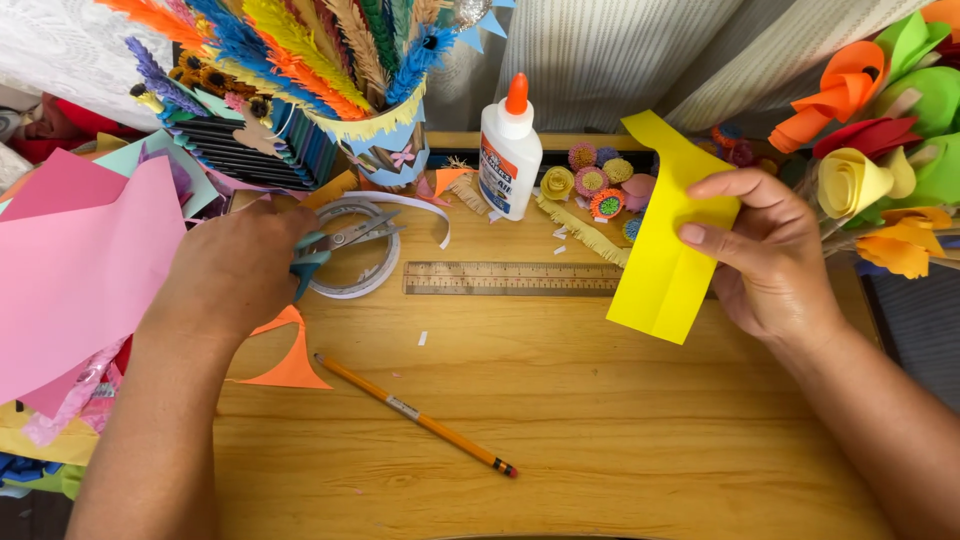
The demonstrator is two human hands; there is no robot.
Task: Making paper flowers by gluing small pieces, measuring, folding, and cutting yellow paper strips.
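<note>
Holding a folded strip of yellow paper [665, 250] upright above the bench [560, 440], you have your right hand [770, 255] clamped on its right edge, thumb across the front and fingers [735, 185] curled behind it. The paper shows a crease and a notched top but no fresh cuts that can be made out. Your left hand [235, 270] lies over the teal handles of the scissors [335, 245], fingers closing round them, the blades shut and resting on a roll of tape [352, 270]; the scissors look not yet lifted, so cutting seems still to come. Between the two hands lies a ruler [512, 278], with a glue bottle [510, 150] behind it. Nearer you, a pencil [415, 415] and an orange paper offcut [290, 365] rest on the wood. Pink sheets [80, 260] crowd the left edge, and finished paper flowers [870, 150] the right.
</note>
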